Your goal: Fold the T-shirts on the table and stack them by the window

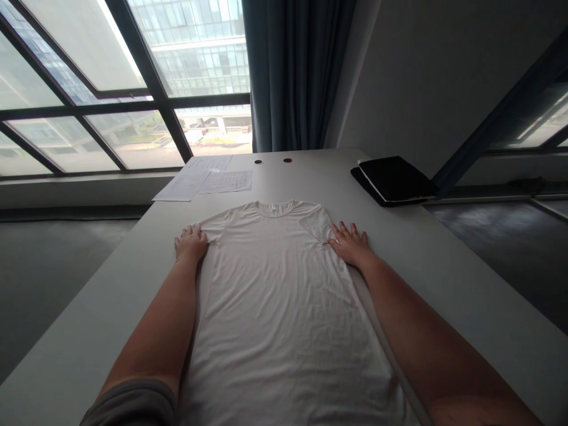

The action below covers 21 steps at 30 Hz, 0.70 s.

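Note:
A white T-shirt [275, 296] lies flat on the pale table [465, 284], its collar pointing away from me. My left hand [190, 242] rests flat on the shirt's left sleeve, fingers stretched out. On the right sleeve edge lies my right hand [350, 244], palm down, fingers spread. Neither hand grips anything; both forearms run along the shirt's sides.
Sheets of paper [208, 180] lie at the far left of the table. A black folder or tablet case [394, 180] sits at the far right. Two round cable holes [273, 160] are near the back edge. Windows and a dark curtain [293, 71] stand behind.

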### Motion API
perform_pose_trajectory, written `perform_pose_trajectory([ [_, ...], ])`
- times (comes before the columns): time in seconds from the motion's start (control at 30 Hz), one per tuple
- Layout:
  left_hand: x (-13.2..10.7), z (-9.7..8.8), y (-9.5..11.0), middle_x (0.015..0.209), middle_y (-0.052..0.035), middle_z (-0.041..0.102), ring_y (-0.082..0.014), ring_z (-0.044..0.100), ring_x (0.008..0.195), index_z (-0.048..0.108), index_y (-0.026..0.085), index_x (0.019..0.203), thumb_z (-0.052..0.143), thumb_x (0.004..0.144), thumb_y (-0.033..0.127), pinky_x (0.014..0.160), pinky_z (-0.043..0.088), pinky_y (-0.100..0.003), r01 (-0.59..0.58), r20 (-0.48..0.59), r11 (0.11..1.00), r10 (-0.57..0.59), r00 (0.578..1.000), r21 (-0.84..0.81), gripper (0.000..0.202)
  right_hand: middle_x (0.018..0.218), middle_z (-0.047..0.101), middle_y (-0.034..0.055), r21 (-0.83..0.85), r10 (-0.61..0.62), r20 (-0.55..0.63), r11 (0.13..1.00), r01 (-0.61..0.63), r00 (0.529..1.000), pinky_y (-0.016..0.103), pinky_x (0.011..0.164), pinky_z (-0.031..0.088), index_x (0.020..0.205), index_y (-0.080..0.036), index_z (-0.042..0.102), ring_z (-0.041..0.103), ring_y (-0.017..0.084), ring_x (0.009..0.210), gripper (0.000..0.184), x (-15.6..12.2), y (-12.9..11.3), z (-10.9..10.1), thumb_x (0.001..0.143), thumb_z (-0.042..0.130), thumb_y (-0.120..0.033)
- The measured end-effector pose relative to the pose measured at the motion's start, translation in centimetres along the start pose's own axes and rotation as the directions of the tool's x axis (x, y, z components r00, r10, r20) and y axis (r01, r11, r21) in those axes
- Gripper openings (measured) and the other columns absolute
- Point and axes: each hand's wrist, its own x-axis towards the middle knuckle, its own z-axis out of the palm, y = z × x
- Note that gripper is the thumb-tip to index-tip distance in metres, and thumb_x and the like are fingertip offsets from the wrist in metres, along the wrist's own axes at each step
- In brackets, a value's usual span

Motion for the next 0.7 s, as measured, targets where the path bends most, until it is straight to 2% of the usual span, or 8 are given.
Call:
perform_pose_trajectory([
  [0.13, 0.0, 0.0, 0.0, 0.164, -0.0203, 0.041, -0.0357, 0.035, 0.152, 0.048, 0.014, 0.154, 0.035, 0.099, 0.036, 0.121, 0.026, -0.064, 0.006, -0.007, 1.0, -0.006, 1.0, -0.018, 0.06, 0.172, 0.026, 0.0104, 0.019, 0.004, -0.02, 1.0, -0.004, 1.0, 0.074, 0.12, 0.018, 0.163, -0.027, 0.037, 0.017, 0.044, 0.157, 0.074, -0.1, 0.4, 0.0, 0.101, 0.029, -0.066],
  [0.27, 0.0, -0.1, 0.1, 0.165, -0.0196, 0.039, -0.0339, 0.035, 0.153, 0.045, 0.015, 0.156, 0.036, 0.1, 0.034, 0.122, 0.025, -0.065, 0.008, 0.002, 0.999, -0.008, 1.0, -0.053, 0.06, 0.17, 0.031, 0.012, 0.042, 0.106, -0.081, 0.994, -0.102, 0.991, 0.069, 0.121, 0.023, 0.163, -0.02, 0.038, 0.019, 0.043, 0.157, 0.069, -0.2, 0.9, -1.2, 0.104, 0.026, -0.056],
  [0.37, 0.0, -0.2, 0.0, 0.166, -0.0192, 0.036, -0.0324, 0.037, 0.152, 0.041, 0.011, 0.158, 0.036, 0.099, 0.032, 0.125, 0.029, -0.057, -0.009, -0.046, 0.991, 0.003, 0.999, -0.132, 0.063, 0.167, 0.036, 0.0142, 0.052, 0.17, -0.141, 0.985, -0.164, 0.975, 0.068, 0.12, 0.027, 0.161, -0.017, 0.041, 0.021, 0.043, 0.156, 0.067, -0.3, 1.2, -2.2, 0.105, 0.027, -0.051],
  [0.43, 0.1, -0.4, -0.2, 0.167, -0.0204, 0.034, -0.0299, 0.037, 0.153, 0.039, 0.005, 0.158, 0.037, 0.098, 0.031, 0.126, 0.032, -0.046, -0.058, -0.103, 0.978, 0.037, 0.994, -0.202, 0.065, 0.166, 0.039, 0.0136, 0.047, 0.124, -0.184, 0.992, -0.118, 0.975, 0.068, 0.12, 0.028, 0.159, -0.018, 0.045, 0.023, 0.043, 0.155, 0.064, -0.3, 1.0, -2.4, 0.105, 0.03, -0.049],
  [0.5, 0.1, -0.5, -0.5, 0.166, -0.0215, 0.035, -0.0273, 0.034, 0.154, 0.039, 0.0, 0.157, 0.038, 0.097, 0.03, 0.128, 0.031, -0.038, -0.112, -0.167, 0.961, 0.071, 0.983, -0.251, 0.067, 0.166, 0.039, 0.0115, 0.031, 0.018, -0.213, 0.999, -0.012, 0.977, 0.069, 0.119, 0.028, 0.158, -0.022, 0.047, 0.023, 0.042, 0.155, 0.061, -0.4, 0.5, -2.4, 0.105, 0.032, -0.048],
  [0.6, 0.0, -0.9, -0.8, 0.162, -0.0197, 0.041, -0.0248, 0.035, 0.153, 0.042, 0.001, 0.155, 0.04, 0.096, 0.03, 0.128, 0.029, -0.033, -0.133, -0.221, 0.949, 0.069, 0.973, -0.287, 0.067, 0.166, 0.04, 0.0089, 0.013, -0.111, -0.192, 0.993, 0.115, 0.975, 0.071, 0.117, 0.029, 0.156, -0.027, 0.05, 0.025, 0.042, 0.155, 0.057, -0.6, -0.3, -2.0, 0.104, 0.036, -0.047],
  [0.7, -0.2, -1.3, -0.8, 0.159, -0.0168, 0.045, -0.0239, 0.042, 0.149, 0.046, 0.006, 0.154, 0.042, 0.095, 0.03, 0.126, 0.033, -0.032, -0.101, -0.212, 0.946, 0.036, 0.977, -0.307, 0.064, 0.164, 0.042, 0.0103, 0.022, -0.121, -0.193, 0.992, 0.128, 0.974, 0.069, 0.117, 0.032, 0.154, -0.027, 0.053, 0.027, 0.042, 0.154, 0.056, -0.6, -0.4, -1.8, 0.103, 0.038, -0.046],
])
